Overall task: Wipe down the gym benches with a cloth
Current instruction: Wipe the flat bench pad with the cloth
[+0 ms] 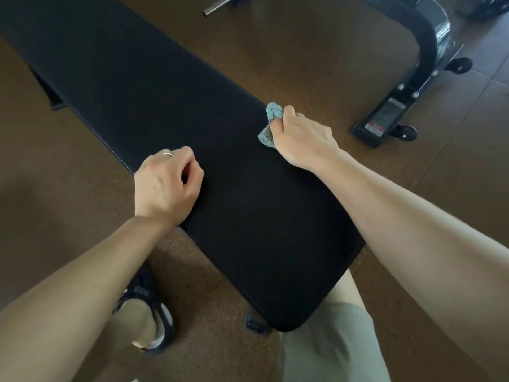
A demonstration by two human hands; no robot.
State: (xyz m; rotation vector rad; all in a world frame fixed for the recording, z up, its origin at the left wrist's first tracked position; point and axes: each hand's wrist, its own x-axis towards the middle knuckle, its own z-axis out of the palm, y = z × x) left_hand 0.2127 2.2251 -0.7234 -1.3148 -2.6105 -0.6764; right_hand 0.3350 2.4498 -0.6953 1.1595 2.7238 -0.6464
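A long black padded gym bench [154, 86] runs from the near right to the far left. My right hand [301, 137] is closed around a bunched light blue cloth [271, 122], pressing it on the pad near the bench's right edge. My left hand [166, 183] rests on the bench's left edge with its fingers curled in and nothing in it; a ring shows on one finger.
The black base of another machine [394, 111] with small wheels stands on the brown floor to the right. A metal bar end [217, 6] lies at the far top. My sandalled foot [148, 307] is left of the bench; my knee in shorts [330, 340] is at its near end.
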